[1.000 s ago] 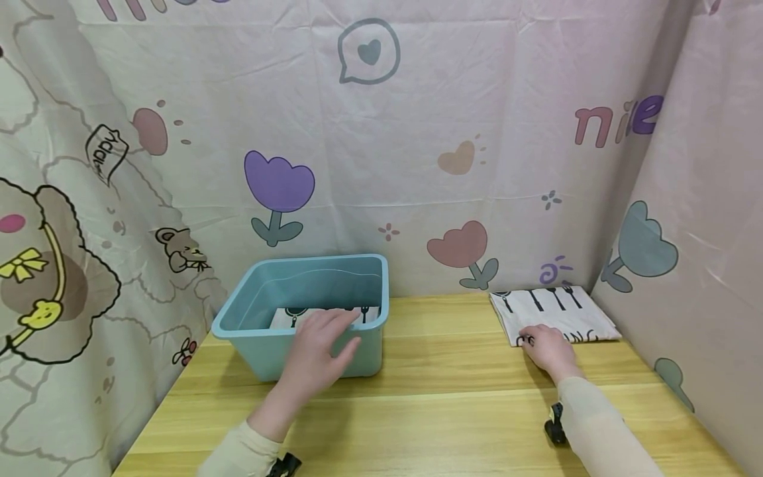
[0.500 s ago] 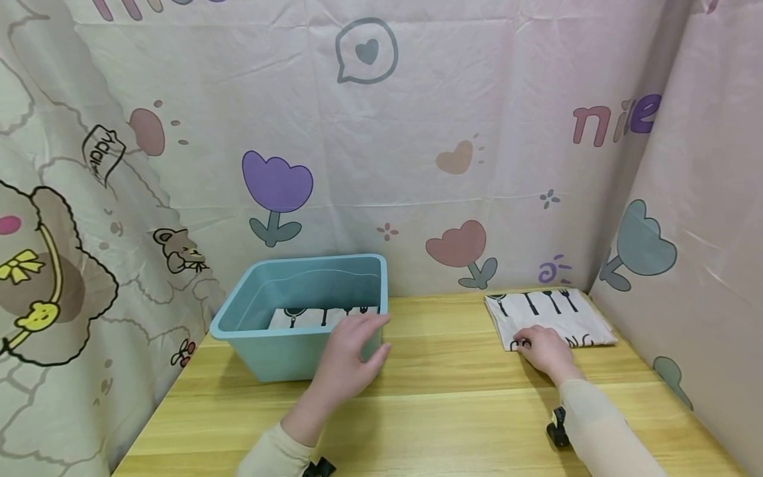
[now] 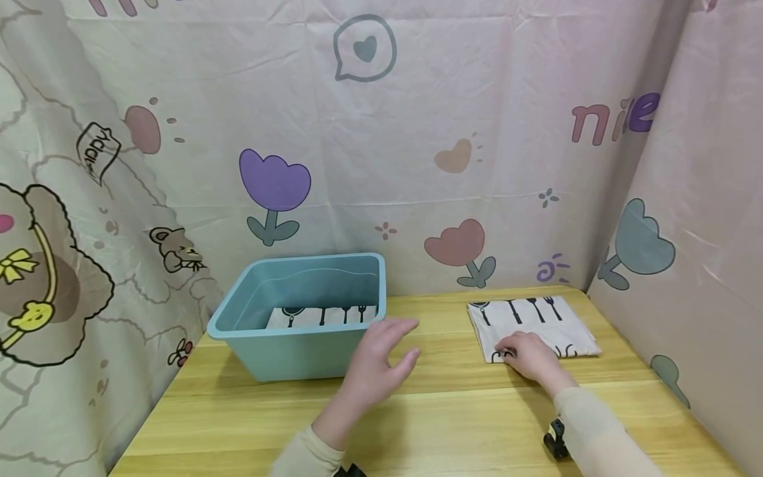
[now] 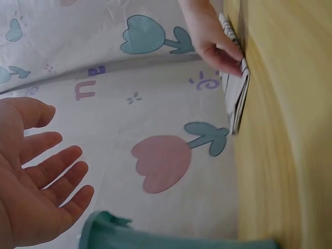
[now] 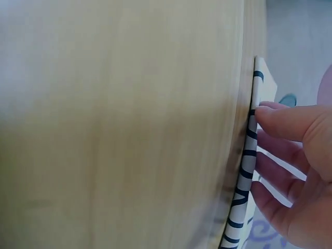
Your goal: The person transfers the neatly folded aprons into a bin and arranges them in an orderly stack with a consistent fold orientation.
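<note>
Right hand [image 3: 527,358] pinching near left corner of folded white cloth printed with black cutlery [image 3: 539,324], thumb on the edge, fingers on top. Cloth flat on light wooden table [image 3: 453,411], right rear, near curtain corner. Left hand [image 3: 381,361] open, fingers spread and relaxed, holding nothing, hovering just right of blue plastic bin [image 3: 298,351]. Second folded cutlery-print cloth [image 3: 322,315] lying inside bin.

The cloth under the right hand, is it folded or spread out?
Folded: the cloth lies as a compact rectangle on the table, layered edges showing.
</note>
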Demonstrator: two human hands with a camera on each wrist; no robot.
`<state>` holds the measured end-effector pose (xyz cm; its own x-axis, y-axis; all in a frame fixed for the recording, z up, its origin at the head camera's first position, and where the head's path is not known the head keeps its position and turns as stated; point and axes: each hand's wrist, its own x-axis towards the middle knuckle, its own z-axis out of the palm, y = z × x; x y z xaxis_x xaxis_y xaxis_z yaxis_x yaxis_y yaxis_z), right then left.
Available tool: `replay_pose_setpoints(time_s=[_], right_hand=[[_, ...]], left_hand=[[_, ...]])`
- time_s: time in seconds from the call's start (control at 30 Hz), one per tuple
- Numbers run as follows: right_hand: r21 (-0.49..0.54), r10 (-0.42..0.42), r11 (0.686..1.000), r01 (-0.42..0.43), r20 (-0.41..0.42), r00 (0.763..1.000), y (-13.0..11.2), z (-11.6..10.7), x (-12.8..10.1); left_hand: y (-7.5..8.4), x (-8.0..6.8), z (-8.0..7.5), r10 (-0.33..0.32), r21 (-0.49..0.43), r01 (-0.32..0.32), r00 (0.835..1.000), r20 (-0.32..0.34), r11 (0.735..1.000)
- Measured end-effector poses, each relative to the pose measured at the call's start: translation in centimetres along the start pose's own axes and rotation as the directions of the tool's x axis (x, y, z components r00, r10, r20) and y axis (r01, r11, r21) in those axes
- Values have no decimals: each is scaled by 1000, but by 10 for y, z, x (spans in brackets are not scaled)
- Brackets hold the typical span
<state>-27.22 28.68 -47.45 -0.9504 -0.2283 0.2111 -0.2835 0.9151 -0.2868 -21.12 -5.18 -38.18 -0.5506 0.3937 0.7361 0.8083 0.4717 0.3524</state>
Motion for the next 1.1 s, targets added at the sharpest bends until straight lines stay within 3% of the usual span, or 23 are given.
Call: replay_pose_setpoints(time_s=[0.1, 0.2, 0.37, 0.47, 0.9, 1.1], right_hand=[[12, -41, 999, 41, 3, 999, -11, 2, -2], [15, -84, 996, 84, 1, 996, -23, 4, -4], [10, -129, 992, 129, 6, 992, -43, 7, -8], [12, -153, 988, 153, 19, 988, -54, 8, -12], [6, -339, 941, 339, 29, 940, -97, 15, -24], [33, -404, 915, 403, 33, 914, -113, 20, -28]], left_hand=[[1, -3, 9, -75, -37, 77, 996, 54, 996], [-1, -6, 18, -195, -64, 204, 972, 129, 977], [-8, -9, 29, -401, -130, 436, 887, 228, 890], [-15, -12, 36, -474, -179, 524, 841, 260, 833], [-32, -34, 55, -626, -236, 692, 720, 299, 682], [-35, -38, 60, -704, -227, 770, 637, 313, 596]])
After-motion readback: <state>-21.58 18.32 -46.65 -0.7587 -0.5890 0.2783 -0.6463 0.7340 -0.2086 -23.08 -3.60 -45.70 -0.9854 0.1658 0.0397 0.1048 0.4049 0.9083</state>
